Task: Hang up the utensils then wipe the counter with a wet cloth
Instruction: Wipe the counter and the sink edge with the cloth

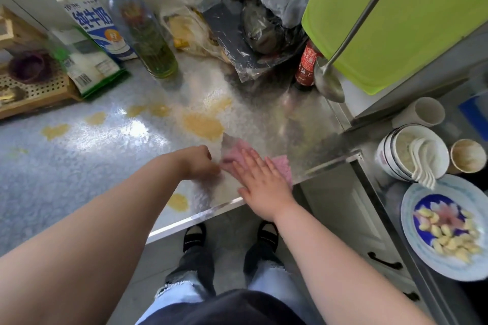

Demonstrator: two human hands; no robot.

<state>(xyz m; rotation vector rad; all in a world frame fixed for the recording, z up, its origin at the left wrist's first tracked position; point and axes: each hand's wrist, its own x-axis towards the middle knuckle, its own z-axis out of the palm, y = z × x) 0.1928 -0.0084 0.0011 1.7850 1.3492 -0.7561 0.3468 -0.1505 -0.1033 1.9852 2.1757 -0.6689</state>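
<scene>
1. A ladle (351, 34) hangs in front of the upright green cutting board (396, 21), its bowl low beside the board's lower corner. The hook it hangs from is out of frame. I judge the hanging part of the task done or nearly so, since no loose utensil lies on the counter (66, 166).

2. The wiping part is under way. A pink cloth (280, 163) lies flat on the counter near its front edge, well below and to the left of the cutting board.

3. The right hand (261, 179) presses on the cloth with fingers straight and spread, palm down.

4. The left hand (200, 161) sits just left of the cloth with its fingers curled at the cloth's edge. It seems to pinch that edge, but blur keeps me from being sure.

5. Much is left. Yellowish spills (203, 125) dot the counter left of the cutting board, the largest just beyond the cloth, smaller ones farther left, and one near the front edge. None looks wiped yet.

6. A milk carton (84, 8), a bottle with a blue cap (137, 26) and plastic bags (250, 29) crowd the back of the counter left of the board, so wiping there will likely call for working around them.
</scene>
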